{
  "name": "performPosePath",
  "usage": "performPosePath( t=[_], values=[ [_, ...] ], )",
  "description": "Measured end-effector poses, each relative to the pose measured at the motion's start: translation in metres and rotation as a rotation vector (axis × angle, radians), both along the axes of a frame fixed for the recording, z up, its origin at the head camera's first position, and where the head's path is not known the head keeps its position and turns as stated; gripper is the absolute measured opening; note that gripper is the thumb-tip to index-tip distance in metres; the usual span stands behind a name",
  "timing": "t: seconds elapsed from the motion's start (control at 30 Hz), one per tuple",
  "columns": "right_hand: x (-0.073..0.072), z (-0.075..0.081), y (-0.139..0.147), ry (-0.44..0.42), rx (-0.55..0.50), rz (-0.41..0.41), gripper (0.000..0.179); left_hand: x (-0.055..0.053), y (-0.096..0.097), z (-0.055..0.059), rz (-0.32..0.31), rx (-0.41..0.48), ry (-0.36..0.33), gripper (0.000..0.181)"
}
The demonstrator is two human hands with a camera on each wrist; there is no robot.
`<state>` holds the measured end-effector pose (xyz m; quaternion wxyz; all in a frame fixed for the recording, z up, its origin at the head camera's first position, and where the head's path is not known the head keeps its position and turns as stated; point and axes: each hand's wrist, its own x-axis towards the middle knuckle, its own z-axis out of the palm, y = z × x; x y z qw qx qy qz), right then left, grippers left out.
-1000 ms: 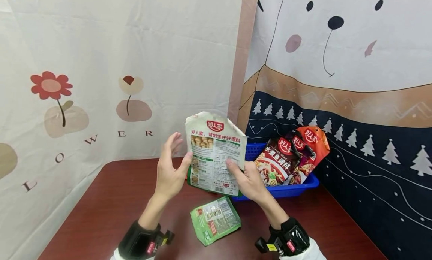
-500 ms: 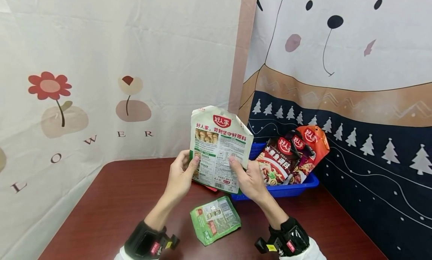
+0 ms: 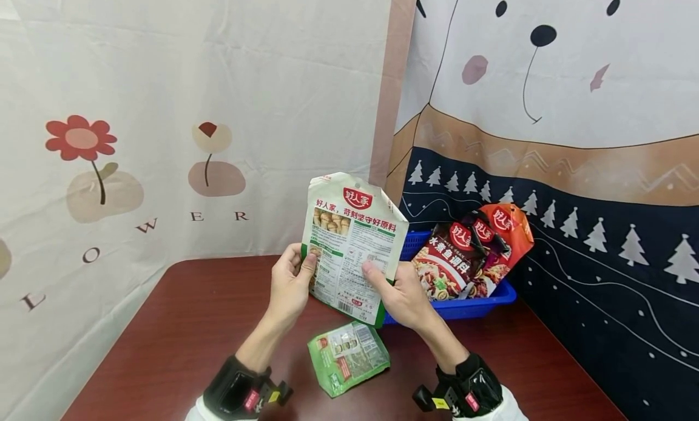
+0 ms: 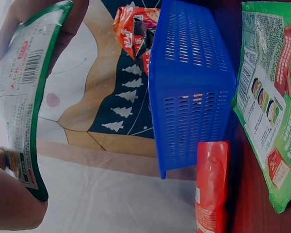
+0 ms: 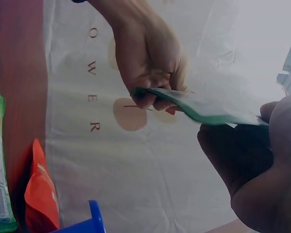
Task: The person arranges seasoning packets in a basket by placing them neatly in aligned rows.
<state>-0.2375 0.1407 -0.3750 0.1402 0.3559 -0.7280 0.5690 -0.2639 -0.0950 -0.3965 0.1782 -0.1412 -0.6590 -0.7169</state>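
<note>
A white-backed seasoning packet with green edges is held up between both hands, its printed back facing the head camera. My left hand pinches its left edge, thumb on the printed side. My right hand grips the lower right side, thumb across the print and fingers behind. In the left wrist view the packet shows its barcode and green border. Seen edge-on from the right wrist, it bends slightly between the hands. Below it on the table lies a green seasoning packet, overlapped at its far edge in the head view.
A blue plastic basket at the back right holds several packets, including a dark one and an orange one. A red packet stands beside the basket. Printed cloth hangs behind the brown table.
My left hand, open beside the packet a second ago, has moved right and taken hold of its left edge. The packet has shifted slightly right and tilted, its lower right corner dropping.
</note>
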Motion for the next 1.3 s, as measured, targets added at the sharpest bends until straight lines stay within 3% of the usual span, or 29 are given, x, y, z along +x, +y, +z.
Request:
performPosePath(
  t=[0.2,0.4,0.5,0.67,0.87,1.07,1.2,1.3],
  values=[
    [0.004,0.003,0.007,0.102,0.015,0.071,0.046,-0.001,-0.002,0.0,-0.061,0.048,-0.036,0.01],
    [0.002,0.005,0.014,0.192,-0.098,0.108,0.066,-0.003,-0.002,0.0,-0.196,0.149,-0.04,0.01],
    [0.0,0.007,0.015,0.197,-0.138,0.078,0.055,-0.004,-0.003,-0.003,-0.319,0.169,-0.056,0.012],
    [-0.003,0.011,0.017,0.191,-0.158,0.045,0.043,-0.003,-0.001,-0.009,-0.596,0.186,-0.117,0.013],
    [-0.004,0.013,0.019,0.144,-0.145,0.061,0.051,-0.002,0.009,-0.02,-0.854,0.232,-0.158,0.016],
    [-0.004,0.015,0.019,0.037,-0.165,0.168,0.069,-0.001,0.017,-0.033,-1.052,0.245,-0.174,0.022],
    [-0.005,0.016,0.019,-0.024,-0.197,0.26,0.07,0.001,0.023,-0.04,-1.17,0.24,-0.18,0.034],
    [-0.005,0.017,0.02,-0.086,-0.245,0.356,0.067,0.003,0.028,-0.044,-1.234,0.211,-0.2,0.031]
  ],
)
